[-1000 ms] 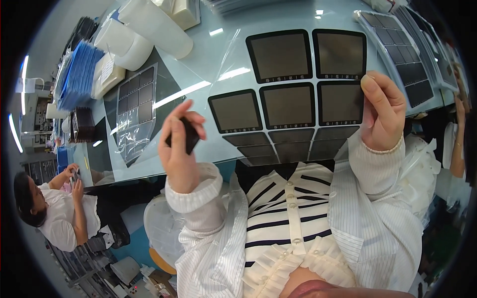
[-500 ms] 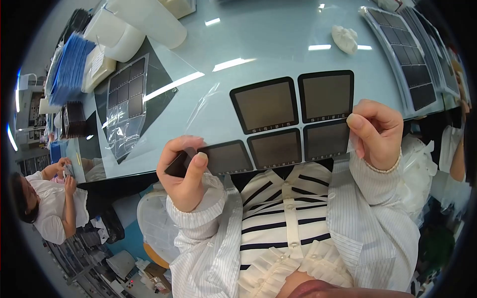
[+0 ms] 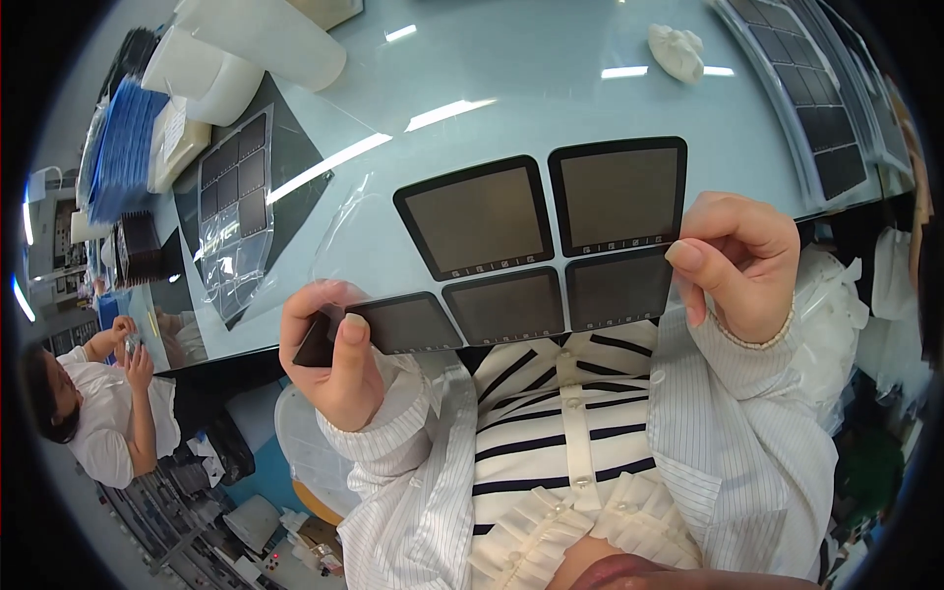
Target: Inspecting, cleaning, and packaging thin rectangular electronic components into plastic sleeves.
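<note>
A clear film sheet bearing several dark, black-bordered panels (image 3: 502, 305) is stretched between my hands, tilted above the table's near edge. My left hand (image 3: 334, 359) pinches its left edge, thumb on top of a dark panel and fingers behind. At the opposite edge my right hand (image 3: 739, 258) grips the sheet between thumb and bent forefinger, beside the lower right panel. Small light marks run along the panels' lower borders. The fingertips behind the sheet are partly hidden.
White rolls (image 3: 261, 39), a blue stack of sheets (image 3: 126, 147) and a bagged panel sheet (image 3: 236, 192) on a dark square lie left. A crumpled white wad (image 3: 676, 52) sits at the back. Stacked panel sheets (image 3: 801, 98) line the right. A co-worker (image 3: 113, 408) sits far left.
Both hands have shifted with the sheet, the left hand farther left and slightly down, the right only a little. The panels now appear larger and farther left.
</note>
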